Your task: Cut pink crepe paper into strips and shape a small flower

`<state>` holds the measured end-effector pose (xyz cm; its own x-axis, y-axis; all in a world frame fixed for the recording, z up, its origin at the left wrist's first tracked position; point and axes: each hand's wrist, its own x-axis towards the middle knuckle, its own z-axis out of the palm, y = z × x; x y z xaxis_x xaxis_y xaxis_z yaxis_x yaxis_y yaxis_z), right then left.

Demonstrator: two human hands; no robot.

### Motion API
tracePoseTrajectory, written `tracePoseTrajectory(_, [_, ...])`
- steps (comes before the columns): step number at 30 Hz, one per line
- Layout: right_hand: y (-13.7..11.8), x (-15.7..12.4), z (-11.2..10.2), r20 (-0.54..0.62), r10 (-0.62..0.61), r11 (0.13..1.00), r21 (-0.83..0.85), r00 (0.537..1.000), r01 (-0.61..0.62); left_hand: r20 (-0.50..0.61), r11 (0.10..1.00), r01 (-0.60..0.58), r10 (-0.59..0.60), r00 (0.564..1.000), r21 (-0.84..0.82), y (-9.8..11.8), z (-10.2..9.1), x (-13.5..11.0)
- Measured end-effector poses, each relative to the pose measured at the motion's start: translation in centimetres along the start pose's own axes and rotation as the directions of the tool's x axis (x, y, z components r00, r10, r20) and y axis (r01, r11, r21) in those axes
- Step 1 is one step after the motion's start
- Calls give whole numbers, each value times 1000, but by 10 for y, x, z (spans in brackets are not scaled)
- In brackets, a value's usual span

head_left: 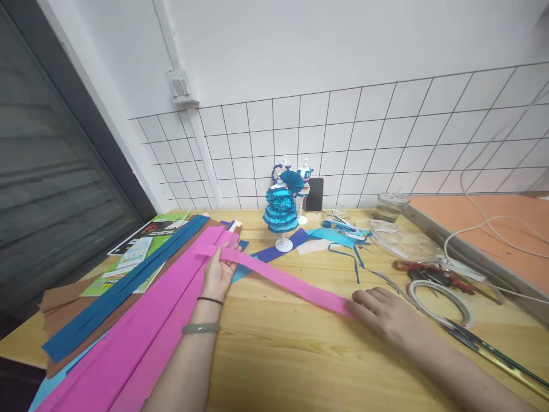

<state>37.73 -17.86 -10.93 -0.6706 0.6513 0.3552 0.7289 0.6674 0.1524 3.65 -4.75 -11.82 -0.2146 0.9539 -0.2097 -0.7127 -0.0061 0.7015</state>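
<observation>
Two hands stretched one pink strip across the wooden worktop.

The strip lay flat, its long axis running on a slant from far-left to near-right. The left hand had its fingers closed on the far-left end. The right hand lay palm down and unclenched on the near-right end, pressing it to the worktop. To the left lay a stack of pink sheets, a brown sheet and long blue strips. Behind the strip stood two blue paper-dress figures on white stands, with one glass jar to the right. One pair of scissors lay near the right forearm.
</observation>
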Motion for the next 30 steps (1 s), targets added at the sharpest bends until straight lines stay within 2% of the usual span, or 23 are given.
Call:
tracePoseTrajectory(3, [-2,2,12,24,-26,1000,6,999,25,-15,998,29,-30,999,-50,5,-4,4])
tracePoseTrajectory(6, [-5,5,19,62,-34,999,30,998,33,57,998,41,-38,998,-50,8,-3,4])
tracePoseTrajectory(9, [-11,10,22,92,-41,998,60,995,36,135,992,123,-124,983,12,5,-1,-1])
tracePoseTrajectory(11, [-14,14,24,99,-41,996,80,994,33,130,980,170,-183,974,107,2,0,-5])
tracePoseTrajectory(13, [-16,17,27,97,-40,995,94,994,31,141,970,136,-166,976,204,-3,0,-10])
tracePoseTrajectory(15, [-18,21,29,98,-44,994,107,994,33,189,956,38,-96,977,290,-6,2,-14])
tracePoseTrajectory(17, [-20,25,30,79,-48,991,132,996,37,215,912,-59,-32,976,405,-9,5,-21])
tracePoseTrajectory(19, [-22,32,29,59,-15,987,160,998,5,207,822,-91,-34,978,562,-11,10,-30])
tracePoseTrajectory(21, [-24,41,25,33,50,979,196,998,-55,220,713,-28,-179,959,701,-14,13,-41])
tracePoseTrajectory(22, [-25,46,22,18,89,971,220,996,-91,230,654,39,-320,919,756,-16,15,-48])
tracePoseTrajectory(23, [-26,50,19,-2,127,961,249,992,-123,232,588,110,-474,850,801,-18,16,-53])
tracePoseTrajectory(25, [-29,59,14,-61,189,938,306,980,-162,199,459,238,-717,668,856,-24,17,-62])
tracePoseTrajectory(27, [-36,67,9,-118,200,928,341,973,-149,187,393,338,-842,507,855,-29,18,-67])
tracePoseTrajectory(28, [-40,69,8,-142,175,931,347,974,-117,203,396,379,-867,456,837,-31,18,-68])
tracePoseTrajectory(29, [-46,71,8,-162,134,935,347,978,-71,237,427,412,-868,436,805,-33,19,-68])
tracePoseTrajectory(30, [-51,73,9,-177,87,939,344,980,-22,277,478,435,-850,448,763,-34,20,-68])
